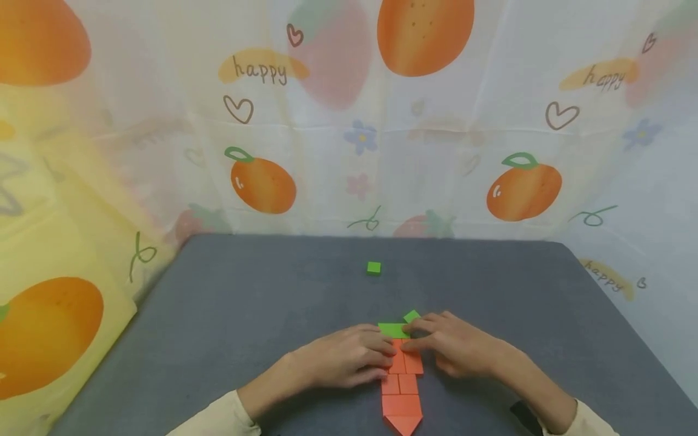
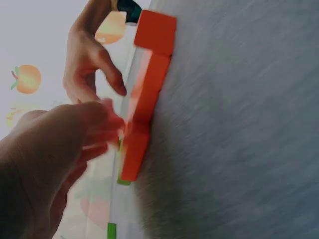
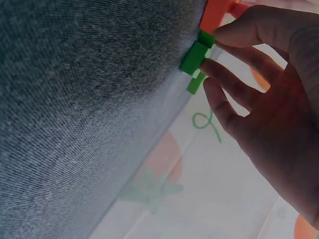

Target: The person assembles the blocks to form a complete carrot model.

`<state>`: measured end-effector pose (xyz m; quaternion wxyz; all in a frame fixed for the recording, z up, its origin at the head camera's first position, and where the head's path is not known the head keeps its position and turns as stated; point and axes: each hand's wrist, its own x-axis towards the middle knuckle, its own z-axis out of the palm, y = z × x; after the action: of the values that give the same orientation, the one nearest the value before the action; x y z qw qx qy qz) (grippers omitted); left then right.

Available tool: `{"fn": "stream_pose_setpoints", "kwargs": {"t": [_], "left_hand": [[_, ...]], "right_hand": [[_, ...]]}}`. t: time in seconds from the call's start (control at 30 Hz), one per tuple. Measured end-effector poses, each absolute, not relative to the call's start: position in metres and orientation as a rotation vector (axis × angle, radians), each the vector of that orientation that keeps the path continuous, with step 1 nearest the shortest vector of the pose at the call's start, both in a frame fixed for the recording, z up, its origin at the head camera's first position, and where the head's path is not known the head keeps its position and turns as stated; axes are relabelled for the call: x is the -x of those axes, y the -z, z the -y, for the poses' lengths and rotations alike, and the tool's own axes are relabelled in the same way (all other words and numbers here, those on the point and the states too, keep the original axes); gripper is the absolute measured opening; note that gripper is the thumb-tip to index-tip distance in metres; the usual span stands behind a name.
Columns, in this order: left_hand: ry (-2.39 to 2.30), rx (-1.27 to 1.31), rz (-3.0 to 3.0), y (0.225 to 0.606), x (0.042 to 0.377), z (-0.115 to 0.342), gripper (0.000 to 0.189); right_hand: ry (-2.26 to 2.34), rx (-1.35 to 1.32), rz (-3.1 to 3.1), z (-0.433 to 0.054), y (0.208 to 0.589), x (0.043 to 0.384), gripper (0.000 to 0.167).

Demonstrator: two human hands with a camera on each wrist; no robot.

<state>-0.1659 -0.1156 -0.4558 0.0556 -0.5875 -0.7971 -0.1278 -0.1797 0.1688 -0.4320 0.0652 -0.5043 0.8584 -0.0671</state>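
Flat orange blocks (image 1: 400,404) form a column on the dark table, tapering to a point at the near end. Across its far end lies a longer green block (image 1: 391,330), with a small green block (image 1: 411,316) set askew at its far right corner. My left hand (image 1: 354,357) rests along the column's left side, fingertips over the upper orange blocks. From the right, my right hand (image 1: 463,344) has its fingertips at the small green block and its thumb at the upper orange blocks. In the right wrist view, the fingers of that hand (image 3: 279,114) are spread and slightly bent beside the green blocks.
Another green block (image 1: 374,268) lies alone farther back on the grey table (image 1: 262,290). A fruit-printed curtain (image 1: 327,169) hangs behind the table and along both sides. Something dark (image 1: 525,418) shows beneath the right wrist.
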Motion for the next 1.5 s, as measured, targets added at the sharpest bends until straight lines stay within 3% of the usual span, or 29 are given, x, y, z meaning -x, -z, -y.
{"fn": "stream_pose_setpoints", "kwargs": {"t": [0.3, 0.53, 0.77, 1.0, 1.23, 1.5], "left_hand": [[0.329, 1.421, 2.540, 0.438, 0.253, 0.112, 0.024], [0.240, 1.255, 3.009, 0.442, 0.300, 0.120, 0.052], [0.114, 1.098, 3.161, 0.432, 0.301, 0.127, 0.060], [0.058, 1.144, 3.101, 0.434, 0.302, 0.130, 0.065], [0.024, 1.181, 3.022, 0.442, 0.296, 0.137, 0.037], [0.086, 1.410, 2.915, 0.431, 0.260, 0.128, 0.027]], "right_hand": [[0.192, 1.546, -2.624, -0.169, 0.433, 0.179, 0.069], [0.183, 1.524, -2.596, -0.163, 0.431, 0.179, 0.066], [0.158, 1.561, -2.599, -0.159, 0.429, 0.180, 0.064], [0.158, 1.550, -2.602, -0.159, 0.428, 0.180, 0.064], [0.163, 1.522, -2.601, -0.157, 0.429, 0.180, 0.065], [0.155, 1.528, -2.624, -0.162, 0.430, 0.179, 0.065]]}}
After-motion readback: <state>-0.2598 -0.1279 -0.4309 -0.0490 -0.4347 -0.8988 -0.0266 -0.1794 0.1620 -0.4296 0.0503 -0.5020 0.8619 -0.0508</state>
